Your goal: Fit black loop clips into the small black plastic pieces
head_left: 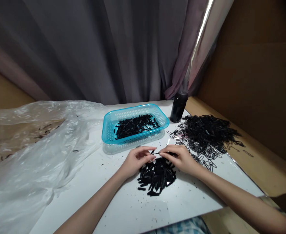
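My left hand (140,157) pinches a small black piece (153,152) between thumb and fingertips. Facing it, my right hand (180,157) is closed on a thin, dark strip-like piece (157,153), mostly covered by the fingers. The tips of the two pieces nearly meet; I cannot tell whether they touch. Just below both hands, a pile of short black strips (157,177) lies on the white table. To the right of my right hand spreads a heap of thin black wire loops (206,133), with several loose loops at its near edge.
Behind the hands stands a blue perforated basket (104,130) with black strips (135,125) inside. A dark bottle-like container (179,107) is at the back right. Clear plastic sheeting (67,156) covers the left side. Black crumbs dot the white tabletop (123,208). Cardboard (254,84) walls the right.
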The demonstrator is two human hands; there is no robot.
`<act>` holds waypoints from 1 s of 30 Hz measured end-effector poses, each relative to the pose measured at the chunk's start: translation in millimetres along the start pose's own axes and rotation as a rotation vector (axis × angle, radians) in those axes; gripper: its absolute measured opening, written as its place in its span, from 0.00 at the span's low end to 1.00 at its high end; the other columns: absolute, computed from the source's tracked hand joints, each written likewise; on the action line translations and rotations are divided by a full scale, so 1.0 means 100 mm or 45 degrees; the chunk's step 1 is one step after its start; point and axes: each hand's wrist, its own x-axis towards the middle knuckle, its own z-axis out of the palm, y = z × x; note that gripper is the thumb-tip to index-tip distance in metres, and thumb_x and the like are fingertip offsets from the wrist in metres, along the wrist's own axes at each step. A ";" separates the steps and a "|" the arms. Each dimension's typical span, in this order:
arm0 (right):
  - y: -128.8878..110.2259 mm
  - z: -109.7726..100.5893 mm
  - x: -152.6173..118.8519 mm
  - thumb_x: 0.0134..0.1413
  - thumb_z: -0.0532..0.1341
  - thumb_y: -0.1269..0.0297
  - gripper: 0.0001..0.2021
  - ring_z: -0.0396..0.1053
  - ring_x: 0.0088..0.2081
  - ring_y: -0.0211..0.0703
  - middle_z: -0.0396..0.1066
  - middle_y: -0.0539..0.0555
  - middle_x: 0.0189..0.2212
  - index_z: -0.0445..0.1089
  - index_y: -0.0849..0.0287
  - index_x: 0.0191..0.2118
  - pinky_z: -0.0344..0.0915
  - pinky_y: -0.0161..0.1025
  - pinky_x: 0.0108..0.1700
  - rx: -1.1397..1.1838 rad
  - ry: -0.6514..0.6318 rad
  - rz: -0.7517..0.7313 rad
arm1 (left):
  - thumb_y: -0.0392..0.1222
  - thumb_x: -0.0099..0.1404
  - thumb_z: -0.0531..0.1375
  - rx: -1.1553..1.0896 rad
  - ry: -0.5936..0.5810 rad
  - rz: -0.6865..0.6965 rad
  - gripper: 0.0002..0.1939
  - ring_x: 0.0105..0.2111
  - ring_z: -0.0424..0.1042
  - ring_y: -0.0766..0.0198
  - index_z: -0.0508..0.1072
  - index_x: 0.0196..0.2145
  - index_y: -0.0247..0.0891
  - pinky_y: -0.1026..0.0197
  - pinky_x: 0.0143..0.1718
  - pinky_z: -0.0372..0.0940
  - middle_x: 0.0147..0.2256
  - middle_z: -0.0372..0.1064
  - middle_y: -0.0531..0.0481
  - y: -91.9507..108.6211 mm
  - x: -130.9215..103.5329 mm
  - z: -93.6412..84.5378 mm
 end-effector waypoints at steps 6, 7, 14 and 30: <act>-0.06 0.01 0.02 0.66 0.62 0.60 0.11 0.79 0.33 0.42 0.82 0.54 0.32 0.80 0.58 0.36 0.72 0.35 0.37 0.086 -0.001 0.044 | 0.47 0.61 0.69 0.074 -0.012 0.022 0.18 0.32 0.78 0.59 0.81 0.47 0.38 0.61 0.37 0.69 0.30 0.79 0.48 0.02 -0.01 0.00; -0.09 0.01 0.02 0.66 0.62 0.59 0.12 0.79 0.32 0.42 0.82 0.54 0.32 0.80 0.58 0.36 0.72 0.35 0.37 0.100 -0.007 0.042 | 0.46 0.60 0.69 0.091 -0.012 0.029 0.17 0.31 0.77 0.59 0.82 0.46 0.38 0.61 0.36 0.68 0.30 0.79 0.47 0.02 -0.01 0.00; -0.13 -0.03 0.03 0.67 0.61 0.60 0.11 0.79 0.33 0.41 0.82 0.54 0.32 0.80 0.57 0.37 0.73 0.35 0.38 0.080 0.034 0.006 | 0.46 0.61 0.69 0.153 0.026 0.060 0.17 0.30 0.75 0.61 0.81 0.46 0.39 0.63 0.33 0.67 0.29 0.79 0.49 0.01 0.00 0.03; 0.04 -0.19 0.02 0.69 0.59 0.63 0.10 0.75 0.30 0.41 0.80 0.54 0.32 0.78 0.57 0.44 0.64 0.35 0.30 -0.423 0.007 -0.308 | 0.49 0.57 0.72 0.041 0.074 0.017 0.18 0.31 0.80 0.58 0.77 0.41 0.37 0.61 0.34 0.69 0.28 0.81 0.49 -0.01 -0.02 0.05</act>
